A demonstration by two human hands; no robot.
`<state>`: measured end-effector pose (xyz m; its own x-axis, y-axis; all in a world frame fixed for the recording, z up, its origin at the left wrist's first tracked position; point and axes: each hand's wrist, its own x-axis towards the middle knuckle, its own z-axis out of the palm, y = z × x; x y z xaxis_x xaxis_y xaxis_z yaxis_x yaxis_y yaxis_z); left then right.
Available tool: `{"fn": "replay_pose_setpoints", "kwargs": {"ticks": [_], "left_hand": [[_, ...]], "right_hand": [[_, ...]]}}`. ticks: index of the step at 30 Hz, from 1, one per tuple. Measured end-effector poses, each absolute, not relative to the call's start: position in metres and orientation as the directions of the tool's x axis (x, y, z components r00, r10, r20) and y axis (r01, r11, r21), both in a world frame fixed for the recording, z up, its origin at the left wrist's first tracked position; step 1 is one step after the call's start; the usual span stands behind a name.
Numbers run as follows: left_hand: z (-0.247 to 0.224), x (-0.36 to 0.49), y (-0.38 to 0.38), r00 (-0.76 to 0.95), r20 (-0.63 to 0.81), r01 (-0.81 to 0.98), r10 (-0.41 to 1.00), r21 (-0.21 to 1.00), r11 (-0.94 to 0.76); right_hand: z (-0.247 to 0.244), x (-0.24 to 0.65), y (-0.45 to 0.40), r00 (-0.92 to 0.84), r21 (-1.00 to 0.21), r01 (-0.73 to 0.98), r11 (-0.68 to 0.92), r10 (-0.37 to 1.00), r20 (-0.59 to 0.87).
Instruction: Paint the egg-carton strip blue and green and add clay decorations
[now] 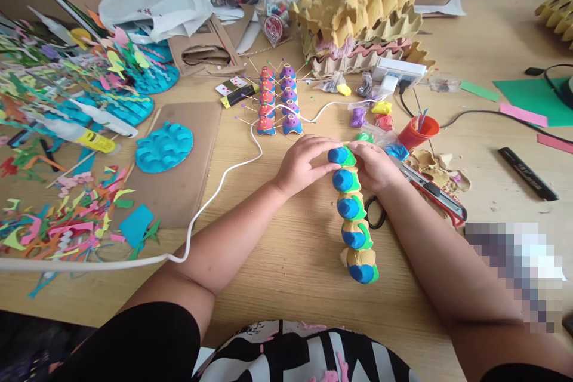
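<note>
A strip of egg carton cups [353, 222], partly covered in blue and green clay, runs toward me over the wooden table. My left hand [307, 164] pinches the left side of its far end. On the right side of that same end, my right hand [376, 166] is closed with its fingers against the strip. The bare carton shows tan between the coloured patches. Beyond my hands stand two rows of small clay-covered cups, one red and orange [266, 100], one purple and blue [289, 100], with pins sticking out.
A white cable [219, 188] crosses the table at left. A utility knife [432, 191] and red cup [418, 131] lie right of my hands. Egg trays [358, 12] stand behind; paper scraps [67, 215] and a blue clay piece [164, 147] are at left.
</note>
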<state>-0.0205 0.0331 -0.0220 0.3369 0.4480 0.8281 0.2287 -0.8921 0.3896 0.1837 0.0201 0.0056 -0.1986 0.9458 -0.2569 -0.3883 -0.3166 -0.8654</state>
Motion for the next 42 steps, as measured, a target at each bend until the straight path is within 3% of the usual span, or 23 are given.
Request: {"fn": "replay_pose_setpoints", "kwargs": {"ticks": [12,19,27,33,42], "left_hand": [[-0.0228,-0.0222,0.0327,0.345,0.812,0.250,0.471,0.404,-0.880],[-0.0225,-0.0255,0.0304,0.257,0.753,0.272,0.606,0.545,-0.793],[-0.0230,-0.0273,0.0305,0.235,0.664,0.356,0.710,0.621,-0.699],[-0.0202,-0.0263,0.0276,0.235,0.611,0.311,0.756,0.689,-0.654],[-0.0284,-0.0265,0.0302,0.225,0.672,0.311,0.706,0.637,-0.706]], "right_hand": [[0.0054,0.1830,0.0199,-0.176,-0.886,-0.374,-0.275,0.959,-0.223],[0.0074,0.1872,0.0187,-0.304,-0.902,-0.356,-0.246,0.943,-0.137],[0.0054,0.1867,0.0166,-0.214,-0.932,-0.301,-0.203,0.966,-0.141],[0.0043,0.1863,0.0178,-0.189,-0.920,-0.328,-0.217,0.969,-0.161],[0.0016,0.1845,0.0180,-0.191,-0.949,-0.254,-0.185,0.972,-0.138]]}}
